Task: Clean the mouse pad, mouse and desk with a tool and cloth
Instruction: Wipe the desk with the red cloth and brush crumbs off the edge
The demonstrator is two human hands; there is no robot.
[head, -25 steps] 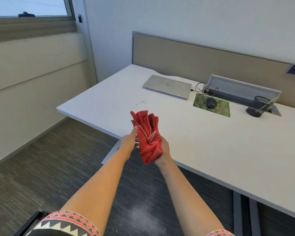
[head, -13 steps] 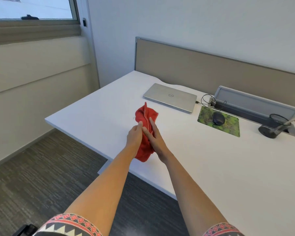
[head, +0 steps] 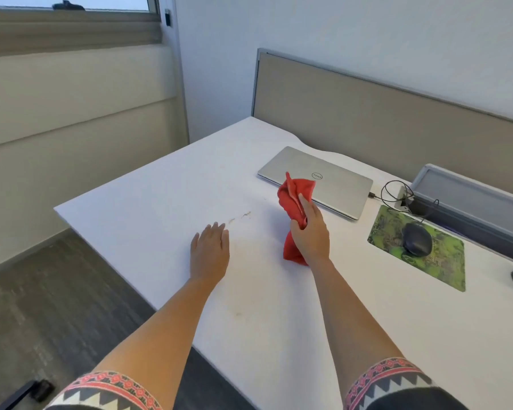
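Cloth (head: 296, 189) bunched upright, gripped by R hand (head: 311, 235); smudge (head: 240, 217) on desk (head: 148, 208) just L of it, nearer L hand (head: 209, 253), fingers straight

I read the cloth (head: 293, 196) as plain red against a white table (head: 160, 202), which carries a few faint brownish smudges (head: 240, 216) near its middle. The laptop (head: 332, 184) is matte silver with a small dark round logo. The mouse pad (head: 444, 261) is bright green, mottled with a dark swirling print, and the mouse (head: 417, 239) on it is black, as is the cable (head: 393, 190). My sleeves (head: 388, 377) are dark, banded with white zigzag triangles and a pink-red floral border. The partition (head: 367, 113) is beige, framed in grey; the floor (head: 42, 306) is streaked dark grey.
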